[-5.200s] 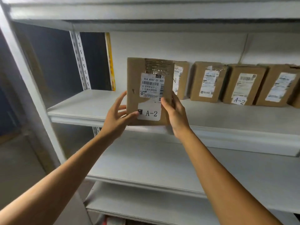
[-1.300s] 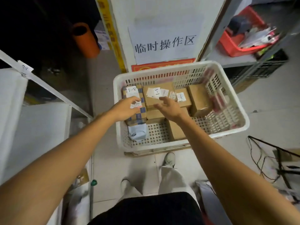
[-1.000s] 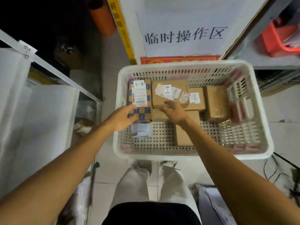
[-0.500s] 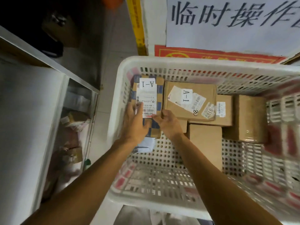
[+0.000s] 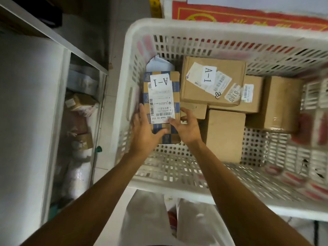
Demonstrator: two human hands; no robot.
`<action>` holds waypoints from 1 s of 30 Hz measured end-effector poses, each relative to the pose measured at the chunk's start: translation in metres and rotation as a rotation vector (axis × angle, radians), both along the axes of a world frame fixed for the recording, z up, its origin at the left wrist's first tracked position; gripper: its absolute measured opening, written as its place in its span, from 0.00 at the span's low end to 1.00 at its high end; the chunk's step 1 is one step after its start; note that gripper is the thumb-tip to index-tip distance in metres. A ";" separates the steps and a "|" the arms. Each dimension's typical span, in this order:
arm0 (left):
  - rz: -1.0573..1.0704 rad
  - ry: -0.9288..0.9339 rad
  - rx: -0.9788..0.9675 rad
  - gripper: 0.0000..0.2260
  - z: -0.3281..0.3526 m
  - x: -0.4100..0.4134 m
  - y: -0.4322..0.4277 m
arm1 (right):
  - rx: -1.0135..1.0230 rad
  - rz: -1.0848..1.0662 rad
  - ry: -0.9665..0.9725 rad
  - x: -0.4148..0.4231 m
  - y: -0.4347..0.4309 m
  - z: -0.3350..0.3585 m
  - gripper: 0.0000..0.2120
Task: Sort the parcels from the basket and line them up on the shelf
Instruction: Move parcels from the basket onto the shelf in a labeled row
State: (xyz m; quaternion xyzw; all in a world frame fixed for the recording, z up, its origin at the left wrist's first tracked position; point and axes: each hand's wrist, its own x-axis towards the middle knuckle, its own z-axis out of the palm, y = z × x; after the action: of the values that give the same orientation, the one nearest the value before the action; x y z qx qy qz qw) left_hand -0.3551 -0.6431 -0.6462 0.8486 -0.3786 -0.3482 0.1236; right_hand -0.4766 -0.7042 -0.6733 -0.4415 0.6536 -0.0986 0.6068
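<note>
A white perforated plastic basket [image 5: 177, 27] stands on the floor below me. At its left end lies a blue-checked cardboard parcel [image 5: 174, 89] with a white label marked A-1. My left hand [image 5: 144, 132] grips its near left edge, thumb over the top. My right hand [image 5: 186, 126] grips its near right edge. A bigger brown parcel [image 5: 230, 68], also marked A-1, lies to the right on top of other plain brown boxes [image 5: 225, 134]. A white packet [image 5: 158, 63] shows behind the checked parcel.
The white shelf [image 5: 26, 103] edge runs down the left side, with bagged and boxed goods [image 5: 79, 107] on a lower level. A red and yellow sign [image 5: 248, 16] is beyond the basket. My legs in light trousers [image 5: 150, 219] are under the basket's near rim.
I left the shelf, where I held an A-2 parcel, and bent over the basket. In the last second both hands closed round the checked A-1 parcel, which has shifted off the white packet.
</note>
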 end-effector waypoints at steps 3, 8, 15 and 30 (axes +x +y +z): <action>0.038 0.116 -0.058 0.49 -0.003 0.002 0.001 | 0.034 -0.088 -0.110 0.004 0.004 -0.005 0.27; 0.180 0.313 -0.144 0.45 -0.011 -0.003 0.016 | 0.060 -0.176 -0.242 -0.005 0.022 -0.007 0.24; 0.208 0.480 -0.183 0.42 0.006 -0.014 0.041 | 0.047 -0.096 -0.254 -0.037 0.040 0.017 0.26; 0.100 0.569 -0.316 0.31 0.133 0.029 0.038 | -0.074 -0.032 -0.471 -0.050 0.032 0.138 0.25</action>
State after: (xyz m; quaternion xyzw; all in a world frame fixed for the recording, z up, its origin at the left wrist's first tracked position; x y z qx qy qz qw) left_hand -0.3262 -0.6055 -0.5130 0.7052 -0.3363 -0.5017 0.3714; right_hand -0.5261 -0.6717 -0.5348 -0.4177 0.4970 -0.2324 0.7243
